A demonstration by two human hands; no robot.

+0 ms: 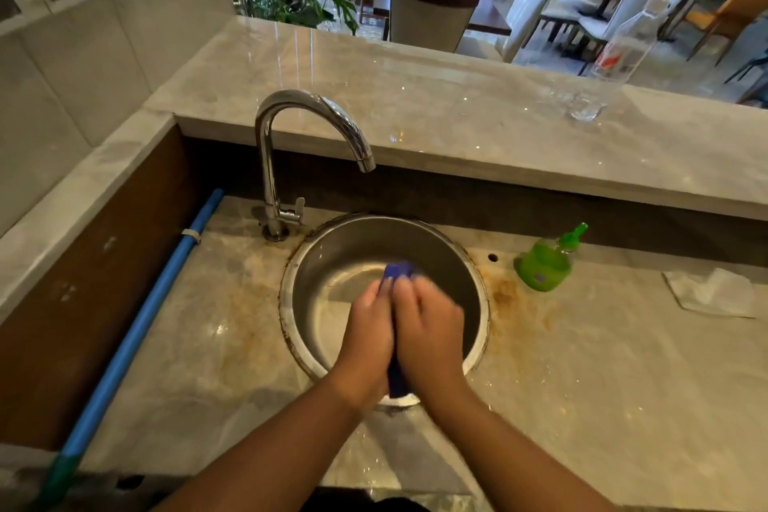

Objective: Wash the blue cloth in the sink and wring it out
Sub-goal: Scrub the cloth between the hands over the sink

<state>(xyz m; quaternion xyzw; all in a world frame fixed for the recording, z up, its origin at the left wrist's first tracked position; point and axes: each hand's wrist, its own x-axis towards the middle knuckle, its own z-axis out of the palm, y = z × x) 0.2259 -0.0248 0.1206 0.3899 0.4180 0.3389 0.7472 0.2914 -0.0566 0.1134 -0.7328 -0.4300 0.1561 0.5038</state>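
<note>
- At the far left, a blue pipe [137,328] ran along the counter [602,387] edge, well apart from the work; it posed little risk, in my judgement
- Behind the basin, the tap [299,125] stood with no water visibly running from its spout, so the cloth might have been rubbed too dry to come clean
- Over the round metal sink [332,270], the left hand [368,339] was closed flat against the blue cloth [398,269], palm pressing inward
- The cloth sat bunched between both palms, one end poking out past the fingertips and another hanging below the wrists over the near rim; that lower end could have dripped onto the counter
- The right hand [430,335] was likewise pressed shut on the cloth; its fingers looked blurred, and a loose grip could have let the wet cloth slip into the basin
- Just right of the sink, the green soap bottle [544,262] stood near enough for an elbow to topple
- On the ledge beyond, a clear glass [584,106] stood well apart
</note>
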